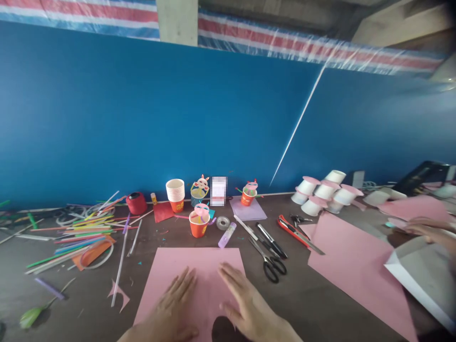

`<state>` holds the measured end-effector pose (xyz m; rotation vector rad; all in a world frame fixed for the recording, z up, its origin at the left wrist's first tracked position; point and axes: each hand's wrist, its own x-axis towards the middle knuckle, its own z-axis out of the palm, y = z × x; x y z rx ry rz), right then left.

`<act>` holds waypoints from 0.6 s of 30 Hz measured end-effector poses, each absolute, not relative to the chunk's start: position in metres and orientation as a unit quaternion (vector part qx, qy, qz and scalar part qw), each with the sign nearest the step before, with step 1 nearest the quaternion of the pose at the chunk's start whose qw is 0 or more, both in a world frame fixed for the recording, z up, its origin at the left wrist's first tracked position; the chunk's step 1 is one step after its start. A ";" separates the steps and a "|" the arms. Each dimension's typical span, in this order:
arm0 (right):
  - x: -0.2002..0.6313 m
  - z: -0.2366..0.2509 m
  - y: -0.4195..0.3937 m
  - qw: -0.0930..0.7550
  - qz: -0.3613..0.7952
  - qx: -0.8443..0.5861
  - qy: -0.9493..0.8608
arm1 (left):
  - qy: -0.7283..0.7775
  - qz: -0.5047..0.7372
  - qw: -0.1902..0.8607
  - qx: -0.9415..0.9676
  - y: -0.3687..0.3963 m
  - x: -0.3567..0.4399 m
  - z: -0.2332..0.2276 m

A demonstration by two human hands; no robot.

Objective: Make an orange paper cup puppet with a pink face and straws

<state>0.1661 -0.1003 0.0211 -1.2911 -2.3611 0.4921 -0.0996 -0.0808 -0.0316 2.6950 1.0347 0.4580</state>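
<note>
A pink sheet of paper (pixel 199 261) lies on the dark table right in front of me. My left hand (pixel 170 304) rests flat on its left part, fingers stretched out and holding nothing. Over the right part is my right hand (pixel 247 304), its fingers extended and the thumb apart; whether it presses on the paper or hovers just above, I cannot tell. Beyond the sheet stand a red paper cup (pixel 198 227) with a pink cutout figure, a purple glue stick (pixel 227 235) and a roll of tape (pixel 223 223). Black-handled scissors (pixel 272 268) lie to the right.
Colourful pipe cleaners (pixel 81 235) are heaped at the left. Stacked paper cups (pixel 175 192) stand at the back. On the right are a red utility knife (pixel 292 230), another pink sheet (pixel 351 261), piled white cups (pixel 326 190) and another person's hand (pixel 432 228).
</note>
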 end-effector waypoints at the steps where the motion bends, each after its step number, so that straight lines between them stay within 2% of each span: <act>1: 0.160 0.018 -0.104 0.169 0.177 -0.446 -0.861 | 0.340 0.138 0.096 0.925 -0.085 -0.095 -0.037; 4: 0.142 -0.001 -0.110 0.111 0.160 -0.398 -0.897 | 0.328 0.117 0.081 0.934 -0.089 -0.086 -0.045; 8: 0.133 -0.030 -0.113 0.085 0.087 -0.401 -0.908 | 0.347 0.106 0.074 0.929 -0.088 -0.084 -0.041; 14: 0.159 -0.039 -0.124 0.101 0.020 -0.452 -0.886 | 0.388 0.101 -0.010 0.916 -0.091 -0.112 -0.045; 18: 0.190 -0.041 -0.137 0.121 0.005 -0.530 -0.839 | 0.525 0.140 -0.099 0.833 -0.091 -0.159 -0.053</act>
